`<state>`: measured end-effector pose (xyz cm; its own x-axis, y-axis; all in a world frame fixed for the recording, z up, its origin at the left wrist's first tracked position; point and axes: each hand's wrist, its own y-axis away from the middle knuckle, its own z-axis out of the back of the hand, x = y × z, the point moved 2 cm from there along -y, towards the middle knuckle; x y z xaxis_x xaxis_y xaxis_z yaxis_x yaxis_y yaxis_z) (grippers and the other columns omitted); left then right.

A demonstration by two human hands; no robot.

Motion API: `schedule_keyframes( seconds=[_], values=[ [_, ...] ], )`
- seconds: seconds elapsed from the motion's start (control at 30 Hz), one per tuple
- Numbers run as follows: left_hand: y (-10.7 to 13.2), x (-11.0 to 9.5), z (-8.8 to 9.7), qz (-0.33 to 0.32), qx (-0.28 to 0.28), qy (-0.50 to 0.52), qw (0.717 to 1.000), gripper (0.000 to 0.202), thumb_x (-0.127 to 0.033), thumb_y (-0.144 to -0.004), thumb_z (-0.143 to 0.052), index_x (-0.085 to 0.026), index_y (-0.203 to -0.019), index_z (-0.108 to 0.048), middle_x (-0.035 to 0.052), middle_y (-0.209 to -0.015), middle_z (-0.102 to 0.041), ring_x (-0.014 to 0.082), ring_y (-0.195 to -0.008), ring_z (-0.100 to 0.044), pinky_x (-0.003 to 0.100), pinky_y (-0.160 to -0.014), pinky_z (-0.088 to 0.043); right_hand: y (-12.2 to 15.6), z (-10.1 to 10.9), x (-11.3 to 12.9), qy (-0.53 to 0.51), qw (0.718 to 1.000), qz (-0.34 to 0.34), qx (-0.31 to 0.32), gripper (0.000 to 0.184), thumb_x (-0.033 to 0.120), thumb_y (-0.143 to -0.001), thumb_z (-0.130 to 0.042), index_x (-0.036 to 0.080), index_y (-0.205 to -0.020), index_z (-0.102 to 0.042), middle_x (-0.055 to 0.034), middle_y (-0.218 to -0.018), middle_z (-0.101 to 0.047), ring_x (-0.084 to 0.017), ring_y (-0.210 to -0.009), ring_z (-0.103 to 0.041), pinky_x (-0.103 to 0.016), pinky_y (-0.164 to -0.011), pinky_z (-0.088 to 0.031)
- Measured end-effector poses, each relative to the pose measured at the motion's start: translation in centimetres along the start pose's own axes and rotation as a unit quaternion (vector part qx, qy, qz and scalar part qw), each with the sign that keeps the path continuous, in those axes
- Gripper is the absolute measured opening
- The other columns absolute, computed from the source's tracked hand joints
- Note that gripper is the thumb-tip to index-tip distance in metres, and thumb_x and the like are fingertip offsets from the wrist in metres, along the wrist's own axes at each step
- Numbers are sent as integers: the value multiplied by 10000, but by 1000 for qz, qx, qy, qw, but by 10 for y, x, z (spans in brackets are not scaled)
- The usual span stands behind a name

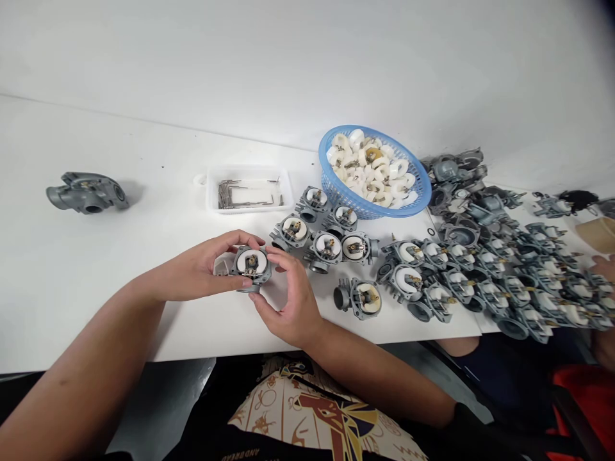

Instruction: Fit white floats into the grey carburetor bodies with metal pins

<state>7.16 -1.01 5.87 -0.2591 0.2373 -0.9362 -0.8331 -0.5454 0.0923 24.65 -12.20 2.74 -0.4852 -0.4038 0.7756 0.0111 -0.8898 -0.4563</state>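
Observation:
A grey metal carburetor body is held between both of my hands, its open bowl side facing up. Inside it sits a white ring-shaped float around brass parts. My left hand grips its left side, thumb in front and fingers behind. From the right, my right hand closes on it with index finger and thumb. A small clear container is partly hidden behind my left hand. Just to the right, several similar carburetors with white floats stand close together, and one with a cream float lies nearer the front edge.
A white tray holds thin metal pins. Behind the carburetors, a blue basket is full of white floats. One carburetor lies far left. More carburetors crowd the right side, where another person's hand shows at the edge.

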Motion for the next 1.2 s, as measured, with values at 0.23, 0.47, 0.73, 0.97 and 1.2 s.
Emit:
schedule_keyframes(
  seconds=[0.23,0.47,0.73,0.97,1.2],
  values=[
    [-1,-1,0,4,-13,-14,1000,443,-393,-838,-766,-267,-1218,-576,81,-1340,-616,265,-1207,-610,333,-904,-582,0,2,2,-8,1000,25,-14,559,112,-864,-651,249,-1368,-452,-118,-1409,-563,-246,-1335,-532,-446,-1108,-465],
    [0,-2,0,-10,20,-12,1000,473,-366,-860,-744,-254,-1274,-545,100,-1343,-605,267,-1206,-610,350,-922,-572,1,3,5,-18,998,30,-44,599,44,-791,-561,235,-1349,-456,-119,-1355,-571,-250,-1292,-550,-457,-1082,-477],
    [-3,-2,-2,-21,12,-21,999,439,-373,-859,-738,-251,-1236,-550,90,-1318,-607,260,-1214,-594,389,-983,-536,1,6,9,-4,998,33,-53,575,55,-783,-546,240,-1322,-464,-115,-1323,-576,-266,-1254,-558,-484,-1054,-479],
    [-2,-5,-4,-35,7,-35,999,542,-363,-818,-778,-260,-1286,-524,117,-1469,-508,289,-1357,-503,446,-1121,-449,2,8,10,-12,998,37,-58,552,70,-789,-561,226,-1311,-473,-121,-1321,-560,-273,-1252,-546,-486,-1051,-474],
    [8,-3,15,-46,-52,-34,997,451,-367,-914,-669,-297,-1335,-521,111,-1537,-471,287,-1448,-430,504,-1183,-369,6,8,9,-26,998,29,-39,578,109,-810,-589,223,-1357,-439,-140,-1371,-516,-297,-1294,-508,-526,-1090,-439]
  ],
)
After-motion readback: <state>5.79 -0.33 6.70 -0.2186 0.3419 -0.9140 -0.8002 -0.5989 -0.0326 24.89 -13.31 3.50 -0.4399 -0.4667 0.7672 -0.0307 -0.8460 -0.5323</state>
